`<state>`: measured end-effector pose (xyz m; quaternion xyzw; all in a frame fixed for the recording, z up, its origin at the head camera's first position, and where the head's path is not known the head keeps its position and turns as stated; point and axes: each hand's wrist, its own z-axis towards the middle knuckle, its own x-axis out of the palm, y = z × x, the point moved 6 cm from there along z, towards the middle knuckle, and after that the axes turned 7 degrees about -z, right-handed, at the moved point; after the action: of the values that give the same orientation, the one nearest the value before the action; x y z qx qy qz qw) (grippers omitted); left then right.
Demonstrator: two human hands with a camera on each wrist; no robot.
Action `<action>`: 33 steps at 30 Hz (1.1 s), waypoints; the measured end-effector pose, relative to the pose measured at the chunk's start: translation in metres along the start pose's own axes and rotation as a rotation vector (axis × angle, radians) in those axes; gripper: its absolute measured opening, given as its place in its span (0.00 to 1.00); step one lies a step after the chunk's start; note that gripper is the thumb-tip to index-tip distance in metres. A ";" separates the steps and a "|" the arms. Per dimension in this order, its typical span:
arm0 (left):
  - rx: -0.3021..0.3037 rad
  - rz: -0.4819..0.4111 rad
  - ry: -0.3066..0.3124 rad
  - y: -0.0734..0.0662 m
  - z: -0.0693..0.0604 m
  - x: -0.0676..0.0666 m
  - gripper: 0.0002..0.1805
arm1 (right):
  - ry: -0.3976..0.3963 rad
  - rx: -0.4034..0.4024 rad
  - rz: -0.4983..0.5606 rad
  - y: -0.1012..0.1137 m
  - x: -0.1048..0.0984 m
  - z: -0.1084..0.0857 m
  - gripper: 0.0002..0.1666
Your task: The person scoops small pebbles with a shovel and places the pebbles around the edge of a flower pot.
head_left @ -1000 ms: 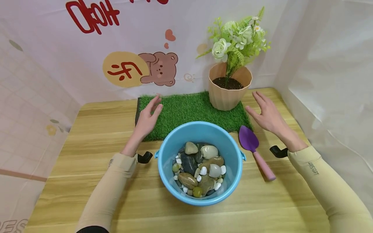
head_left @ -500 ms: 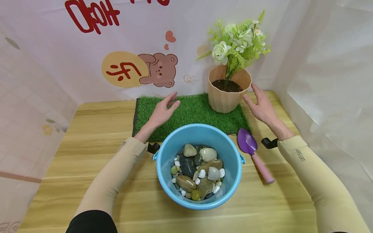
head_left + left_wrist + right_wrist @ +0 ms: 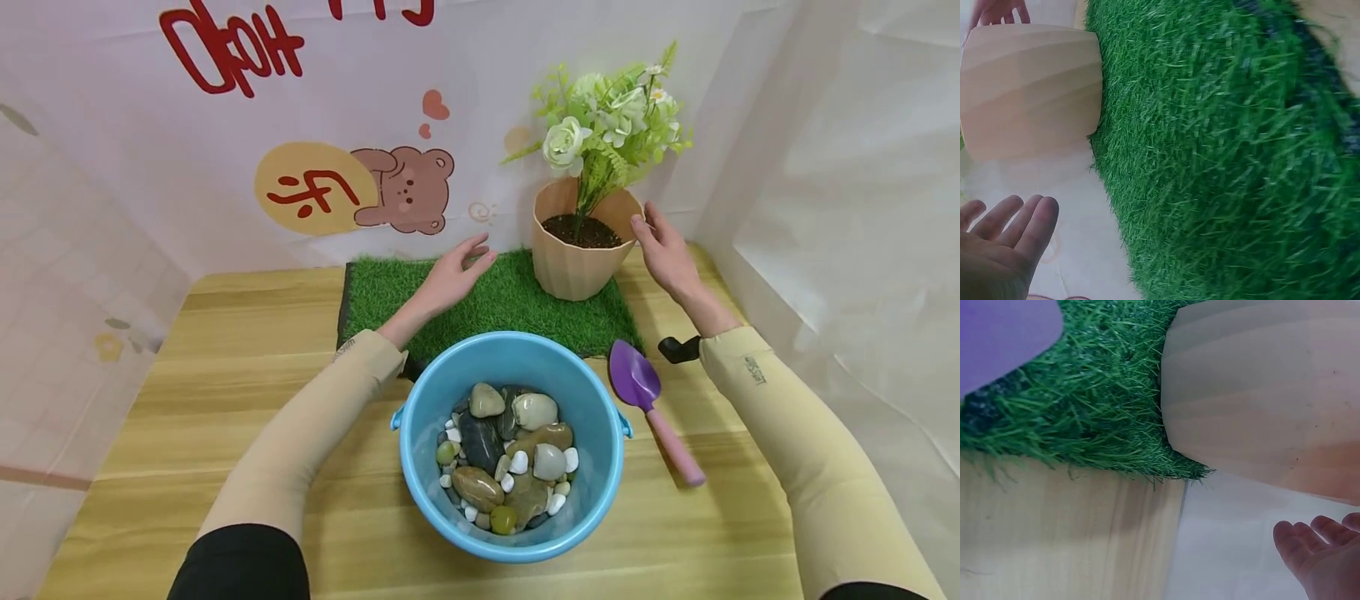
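Observation:
A peach flowerpot (image 3: 573, 271) stands upright at the right end of the green turf mat (image 3: 367, 296), with dark soil (image 3: 581, 233) and a bunch of white-flowered stems (image 3: 615, 125) inside. My right hand (image 3: 667, 258) is at the pot's right side, its thumb overlapping the rim in the head view. In the right wrist view, its fingertips (image 3: 1284, 531) are extended beside the pot wall; contact cannot be made out. Left of the pot, over the mat, my left hand (image 3: 450, 279) is spread and holds nothing. The left wrist view shows a gap between its fingertips (image 3: 1047, 209) and the pot.
A blue bucket (image 3: 420, 492) with wet stones (image 3: 480, 442) and small white pebbles stands in front of the mat. Right of it lies a purple trowel (image 3: 633, 375) with a pink handle (image 3: 675, 450). White printed cloth (image 3: 487, 50) closes off the back of the wooden table (image 3: 247, 333).
My left hand has moved right across the mat, closer to the flowerpot. My right hand has moved left, up to the pot's rim. The whole head view has shifted slightly downward.

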<state>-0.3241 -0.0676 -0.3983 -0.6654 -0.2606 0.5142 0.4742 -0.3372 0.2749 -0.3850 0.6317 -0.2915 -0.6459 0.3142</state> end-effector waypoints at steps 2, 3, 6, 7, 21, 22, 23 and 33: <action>0.005 0.003 0.016 -0.005 0.006 0.003 0.36 | 0.000 0.004 0.002 0.001 -0.001 0.003 0.51; 0.007 0.003 0.026 -0.007 0.009 0.005 0.36 | 0.000 0.006 0.004 0.001 -0.001 0.005 0.51; 0.013 0.011 0.050 -0.014 0.017 0.009 0.37 | -0.002 0.008 0.008 0.004 -0.001 0.008 0.50; 0.012 0.010 0.053 -0.016 0.019 0.010 0.38 | -0.001 0.009 0.003 0.004 0.000 0.009 0.50; 0.021 0.053 0.136 -0.046 0.045 0.020 0.45 | -0.012 -0.023 0.043 0.009 0.013 0.015 0.43; 0.022 0.050 0.147 -0.049 0.047 0.023 0.45 | -0.016 -0.023 0.055 0.009 0.014 0.014 0.43; 0.030 0.046 0.154 -0.051 0.049 0.025 0.45 | -0.022 -0.024 0.070 0.009 0.014 0.014 0.42; 0.062 -0.036 0.194 -0.051 0.065 0.037 0.49 | -0.101 -0.035 0.059 0.015 0.012 0.008 0.38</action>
<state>-0.3653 0.0078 -0.3697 -0.6922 -0.2096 0.4466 0.5268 -0.3446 0.2560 -0.3813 0.5838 -0.3142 -0.6724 0.3292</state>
